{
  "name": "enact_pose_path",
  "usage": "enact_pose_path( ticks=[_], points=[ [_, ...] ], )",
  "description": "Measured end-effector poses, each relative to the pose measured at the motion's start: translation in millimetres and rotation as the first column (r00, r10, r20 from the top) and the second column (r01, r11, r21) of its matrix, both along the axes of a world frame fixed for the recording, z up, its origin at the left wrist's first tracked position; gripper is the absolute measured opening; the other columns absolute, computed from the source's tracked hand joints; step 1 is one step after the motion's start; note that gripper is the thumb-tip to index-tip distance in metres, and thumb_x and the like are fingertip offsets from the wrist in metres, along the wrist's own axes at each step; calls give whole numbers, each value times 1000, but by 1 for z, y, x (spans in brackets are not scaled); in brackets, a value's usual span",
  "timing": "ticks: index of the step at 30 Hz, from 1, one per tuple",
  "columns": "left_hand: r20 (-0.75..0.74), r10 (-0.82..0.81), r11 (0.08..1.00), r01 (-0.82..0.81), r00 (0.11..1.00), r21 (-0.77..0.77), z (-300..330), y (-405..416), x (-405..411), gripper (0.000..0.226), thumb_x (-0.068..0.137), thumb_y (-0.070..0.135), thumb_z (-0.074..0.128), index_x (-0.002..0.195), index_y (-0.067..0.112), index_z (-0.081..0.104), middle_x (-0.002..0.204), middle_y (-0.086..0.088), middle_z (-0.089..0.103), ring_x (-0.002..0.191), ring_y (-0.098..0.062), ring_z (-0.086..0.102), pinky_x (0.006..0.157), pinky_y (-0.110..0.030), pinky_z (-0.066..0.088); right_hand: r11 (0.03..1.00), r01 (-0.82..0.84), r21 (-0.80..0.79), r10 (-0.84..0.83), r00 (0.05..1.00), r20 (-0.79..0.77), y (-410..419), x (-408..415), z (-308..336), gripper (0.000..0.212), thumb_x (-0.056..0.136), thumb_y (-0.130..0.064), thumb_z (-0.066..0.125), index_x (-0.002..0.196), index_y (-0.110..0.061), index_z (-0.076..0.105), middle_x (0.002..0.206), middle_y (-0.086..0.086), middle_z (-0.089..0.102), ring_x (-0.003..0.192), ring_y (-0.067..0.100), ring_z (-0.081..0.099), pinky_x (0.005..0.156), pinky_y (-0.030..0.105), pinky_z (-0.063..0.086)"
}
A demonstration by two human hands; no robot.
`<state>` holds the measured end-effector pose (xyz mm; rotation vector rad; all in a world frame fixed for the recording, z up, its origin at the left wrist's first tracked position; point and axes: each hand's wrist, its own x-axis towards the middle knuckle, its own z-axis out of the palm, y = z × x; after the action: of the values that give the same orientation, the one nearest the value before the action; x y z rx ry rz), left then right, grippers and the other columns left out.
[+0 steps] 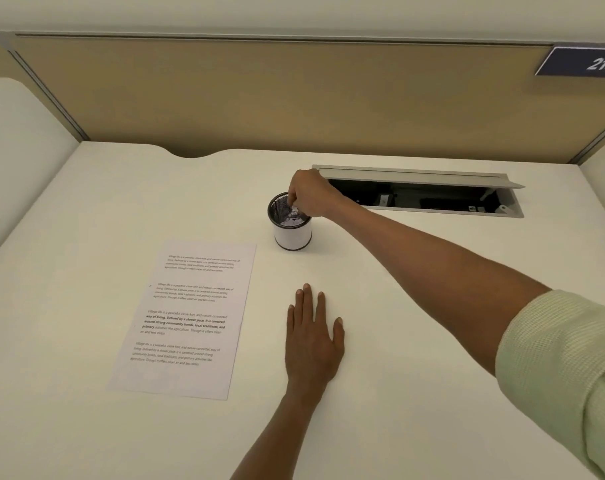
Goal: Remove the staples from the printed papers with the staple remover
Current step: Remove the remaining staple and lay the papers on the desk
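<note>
The right hand (308, 195) reaches into the mesh cup (290, 223), its grip narrow around something small and pale; I cannot tell what. The left hand (313, 337) lies flat, fingers spread, on the surface (415, 323), near the printed papers (187, 320).

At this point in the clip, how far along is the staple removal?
Nothing looks done yet: the printed papers lie flat and untouched on the desk. In hand: the right hand reaches into the mesh cup, fingers closing on something small; whether it is the staple remover cannot be told. The left hand rests flat, palm down. Left: all the staple pulling.
</note>
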<state>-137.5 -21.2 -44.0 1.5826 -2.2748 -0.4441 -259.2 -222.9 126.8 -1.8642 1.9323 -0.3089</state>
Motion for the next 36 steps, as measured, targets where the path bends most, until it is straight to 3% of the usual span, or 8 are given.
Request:
enact_pose_path(
  ticks=[6, 11, 18, 21, 24, 27, 32, 36],
  points=[
    [5, 1, 1000, -1, 1000, -14, -1, 0, 0, 60, 102, 45, 37, 152, 13, 41, 167, -9, 20, 155, -22, 14, 125, -37, 14, 997, -73, 18, 74, 996, -53, -8, 2, 6, 32, 77, 10, 53, 85, -10, 78, 84, 11, 73, 71, 22, 67, 66, 30, 58],
    [-6, 6, 1000, -6, 1000, -16, -2, 0, 1, 60, 101, 44, 38, 152, 13, 41, 166, -9, 21, 156, -22, 14, 126, -38, 16, 990, -141, -10, 139, 986, -97, -4, 2, 8, 20, 72, 6, 65, 80, -8, 77, 77, 5, 70, 70, 16, 62, 48, 15, 39],
    [17, 4, 1000, -4, 1000, -2, -2, 0, 1, 61, 102, 45, 37, 154, 13, 38, 167, -9, 18, 156, -22, 10, 126, -38, 15, 985, -166, 46, 170, 977, -125, -6, 2, 1, 40, 81, 10, 44, 95, -9, 77, 102, 11, 71, 89, 28, 68, 58, 21, 43],
    [14, 5, 1000, -5, 1000, 9, -2, 0, 1, 61, 102, 45, 37, 154, 14, 37, 168, -8, 17, 156, -21, 9, 126, -37, 12, 976, -212, 43, 216, 966, -141, -6, 2, 4, 39, 78, 11, 47, 92, -9, 78, 98, 8, 73, 89, 24, 67, 49, 17, 38],
    [11, 5, 1000, -5, 1000, 4, -1, 0, 1, 61, 102, 45, 38, 154, 14, 38, 167, -8, 18, 156, -22, 11, 126, -37, 12, 973, -228, -27, 218, 955, -203, -5, 2, 2, 33, 71, 12, 52, 82, -7, 77, 90, 10, 73, 82, 26, 67, 58, 21, 40],
    [11, 3, 1000, -3, 1000, 1, -1, -1, 1, 60, 102, 44, 37, 153, 13, 38, 167, -9, 19, 156, -22, 11, 126, -38, 13, 966, -252, -64, 222, 928, -297, -4, 4, -3, 26, 62, 11, 53, 74, -4, 71, 83, 14, 69, 75, 34, 66, 56, 27, 41],
    [12, 0, 1000, 0, 1000, 4, -1, 0, 1, 60, 102, 44, 38, 153, 13, 38, 167, -9, 19, 156, -22, 12, 126, -37, 13, 964, -260, -48, 241, 941, -238, 2, 6, -2, 26, 62, 9, 49, 76, 1, 69, 83, 15, 63, 71, 33, 59, 50, 23, 29],
    [14, 0, 1000, 0, 1000, 8, 0, -1, 0, 61, 102, 45, 36, 154, 13, 37, 167, -9, 19, 156, -22, 12, 125, -37, 11, 946, -301, -118, 260, 926, -274, 2, 6, -3, 22, 65, 6, 48, 69, -8, 64, 78, 9, 63, 72, 30, 62, 48, 23, 25]
  ],
)
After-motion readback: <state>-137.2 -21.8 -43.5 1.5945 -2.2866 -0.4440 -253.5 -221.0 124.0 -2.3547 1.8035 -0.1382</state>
